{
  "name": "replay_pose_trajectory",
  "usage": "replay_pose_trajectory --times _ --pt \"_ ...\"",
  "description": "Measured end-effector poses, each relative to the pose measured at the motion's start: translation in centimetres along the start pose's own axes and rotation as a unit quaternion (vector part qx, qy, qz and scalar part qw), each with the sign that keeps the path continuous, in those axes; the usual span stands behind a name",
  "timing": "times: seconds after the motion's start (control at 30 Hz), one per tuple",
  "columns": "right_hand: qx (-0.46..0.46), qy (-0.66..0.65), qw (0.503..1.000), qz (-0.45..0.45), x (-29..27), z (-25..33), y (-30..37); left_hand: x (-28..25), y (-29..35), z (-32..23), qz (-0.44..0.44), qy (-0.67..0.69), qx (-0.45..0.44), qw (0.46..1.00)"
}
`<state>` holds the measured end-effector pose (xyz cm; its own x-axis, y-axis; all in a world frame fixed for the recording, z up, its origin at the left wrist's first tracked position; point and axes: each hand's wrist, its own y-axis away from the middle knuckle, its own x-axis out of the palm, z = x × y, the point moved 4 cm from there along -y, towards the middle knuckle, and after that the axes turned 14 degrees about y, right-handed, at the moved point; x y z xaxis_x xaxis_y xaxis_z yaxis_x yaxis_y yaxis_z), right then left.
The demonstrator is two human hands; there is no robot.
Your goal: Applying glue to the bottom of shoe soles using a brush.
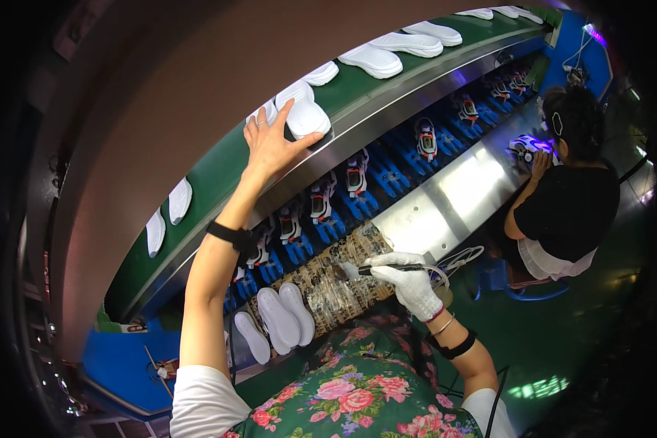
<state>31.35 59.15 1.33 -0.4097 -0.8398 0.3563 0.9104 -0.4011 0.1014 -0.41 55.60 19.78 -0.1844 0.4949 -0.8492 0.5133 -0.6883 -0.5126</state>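
While the left hand [269,146] touches a white sole [308,119] on the green belt [219,175] with fingers spread, its grip indeterminable, the gloved right hand [410,283] clasps a brush-like tool [365,270]. Loose soles [277,319] left of the right hand and further soles [372,60] beyond the left hand appear outstanding; none is identifiably finished.

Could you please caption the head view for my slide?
Left hand at a white sole, gloved right hand holding black-handled tool.

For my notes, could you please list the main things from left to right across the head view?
Two leftmost elongated white soles, bare left hand, white-gloved right hand, seated person in a black top.
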Motion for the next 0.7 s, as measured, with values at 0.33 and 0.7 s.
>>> replay_pose_trajectory --times 0.33,0.7 --pt "-0.004 0.011 0.999 -0.036 -4.5 -1.5 0.9 1.0 -3.0 3.0 0.122 0.119 -0.067 0.983" --pt "0.014 -0.035 0.998 -0.059 -6.7 -2.1 1.0 6.4 -13.0 -0.8 0.157 0.099 0.015 0.982"
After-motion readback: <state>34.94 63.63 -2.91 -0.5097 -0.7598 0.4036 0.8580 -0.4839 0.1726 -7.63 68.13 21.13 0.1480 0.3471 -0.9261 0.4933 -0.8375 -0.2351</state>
